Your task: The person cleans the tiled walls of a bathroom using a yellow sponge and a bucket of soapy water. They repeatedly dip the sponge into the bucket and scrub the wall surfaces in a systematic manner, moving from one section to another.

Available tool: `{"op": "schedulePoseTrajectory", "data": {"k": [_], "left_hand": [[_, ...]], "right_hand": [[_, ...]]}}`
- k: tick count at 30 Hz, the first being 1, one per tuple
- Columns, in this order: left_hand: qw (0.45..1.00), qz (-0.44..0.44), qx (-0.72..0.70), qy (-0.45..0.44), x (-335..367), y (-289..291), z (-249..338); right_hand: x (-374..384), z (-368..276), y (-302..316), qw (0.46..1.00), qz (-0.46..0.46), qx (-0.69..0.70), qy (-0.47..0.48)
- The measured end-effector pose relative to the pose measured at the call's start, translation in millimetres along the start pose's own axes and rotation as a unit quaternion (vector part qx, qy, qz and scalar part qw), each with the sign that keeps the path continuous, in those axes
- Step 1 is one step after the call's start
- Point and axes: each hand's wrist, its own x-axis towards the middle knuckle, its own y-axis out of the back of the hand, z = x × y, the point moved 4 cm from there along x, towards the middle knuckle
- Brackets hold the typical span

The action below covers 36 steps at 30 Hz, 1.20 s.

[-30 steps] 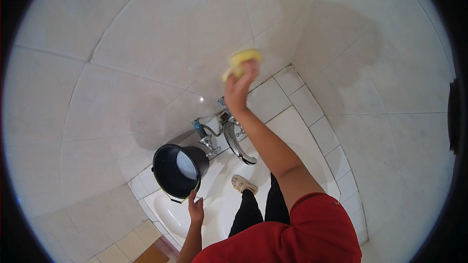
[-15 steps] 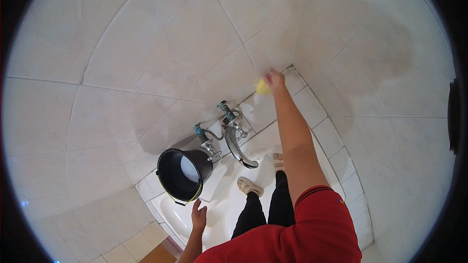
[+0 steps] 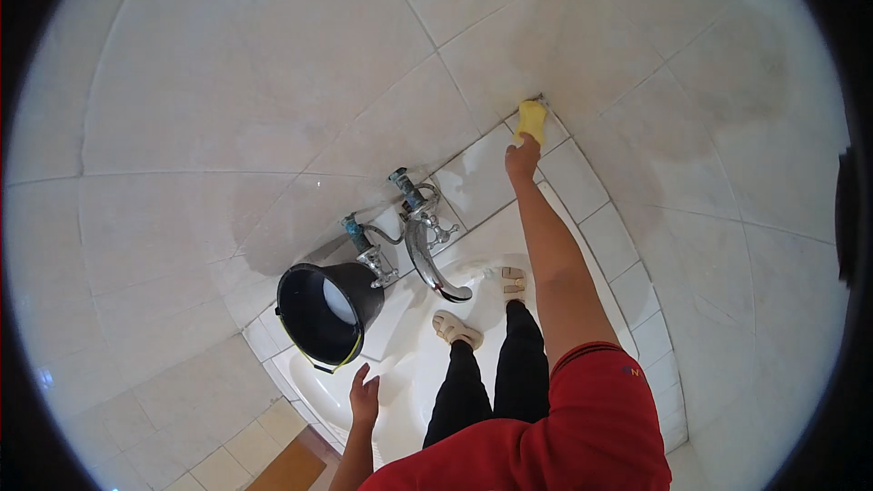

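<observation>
My right hand (image 3: 522, 160) reaches far forward and grips a yellow sponge (image 3: 531, 120) by its near end. The sponge lies against the white tiled ledge (image 3: 479, 177), close to the corner where two walls meet. Lower on the left, my left hand (image 3: 364, 397) is held in the air with nothing in it, thumb and fingers apart. Just beyond that hand stands a black bucket (image 3: 307, 314) with a yellow-edged handle, tilted in view, with white suds or liquid inside.
A chrome faucet (image 3: 426, 259) with two cross-shaped knobs and greenish pipe fittings sticks out between bucket and sponge. I stand in sandals (image 3: 456, 329) inside a white tub (image 3: 400, 418). Beige tiled walls (image 3: 300, 82) rise ahead and at the right.
My right hand has moved the sponge from the back wall's lower edge to the right, into the corner of the ledge. My left hand stays low near the bucket.
</observation>
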Motion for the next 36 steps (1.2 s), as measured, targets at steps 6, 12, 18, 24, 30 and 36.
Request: {"op": "schedulePoseTrajectory", "data": {"k": [6,12,18,24,30,36], "left_hand": [[0.999,0.029,0.017,0.013,-3.0,-11.1,-6.5],[0.999,0.006,0.038,0.011,1.3,-21.8,-21.8],[0.998,-0.010,0.057,-0.002,11.1,-28.3,16.9],[1.000,-0.006,0.017,-0.017,16.6,-33.9,27.7],[0.997,-0.056,0.044,0.003,23.7,-46.1,21.5],[0.999,-0.039,0.029,0.001,19.0,-38.9,19.4]], "right_hand": [[38.7,-16.1,9.7,0.995,0.003,-0.094,0.025],[10.3,16.4,-19.4,0.957,-0.122,-0.226,0.138],[-13.8,41.2,-7.9,0.971,-0.174,0.158,-0.043],[-44.8,23.9,7.9,0.961,-0.096,-0.224,0.134],[-112.9,30.4,-44.5,0.834,-0.211,-0.188,0.474],[-13.7,9.7,-29.8,0.943,-0.055,-0.287,0.156]]}}
